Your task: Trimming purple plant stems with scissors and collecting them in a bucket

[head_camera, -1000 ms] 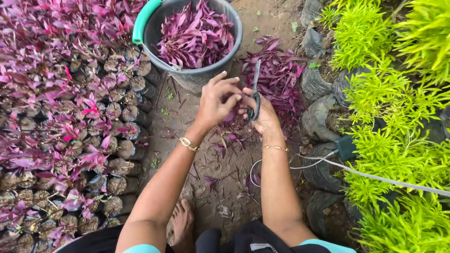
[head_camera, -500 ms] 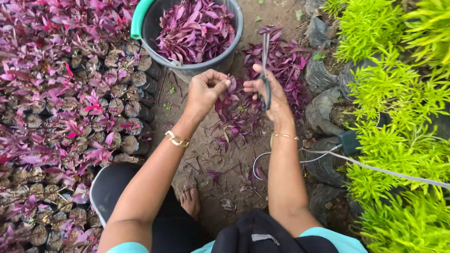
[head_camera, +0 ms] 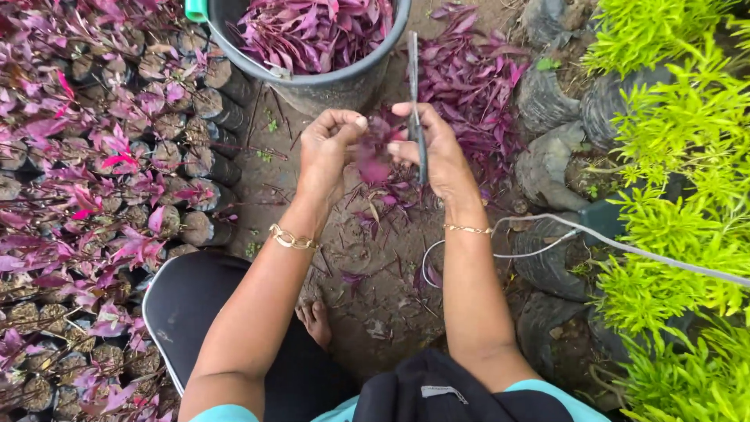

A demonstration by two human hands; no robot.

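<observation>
My left hand (head_camera: 326, 152) pinches a small purple cutting (head_camera: 375, 156) between thumb and fingers. My right hand (head_camera: 437, 152) grips black scissors (head_camera: 414, 101), blades closed and pointing away from me, and its fingertips also touch the cutting. Both hands hover over bare soil, just in front of a grey bucket (head_camera: 344, 82) filled with purple leaves. A loose heap of purple cuttings (head_camera: 469, 78) lies on the ground right of the bucket.
Rows of small black pots with purple seedlings (head_camera: 101, 180) fill the left. Yellow-green plants in black bags (head_camera: 672, 156) line the right. A white cable (head_camera: 625, 248) crosses at the right. My bare foot (head_camera: 316, 322) rests on the soil below.
The view has shifted so the bucket sits higher. My hands have drawn closer together around the cutting, and the scissors have tilted more upright.
</observation>
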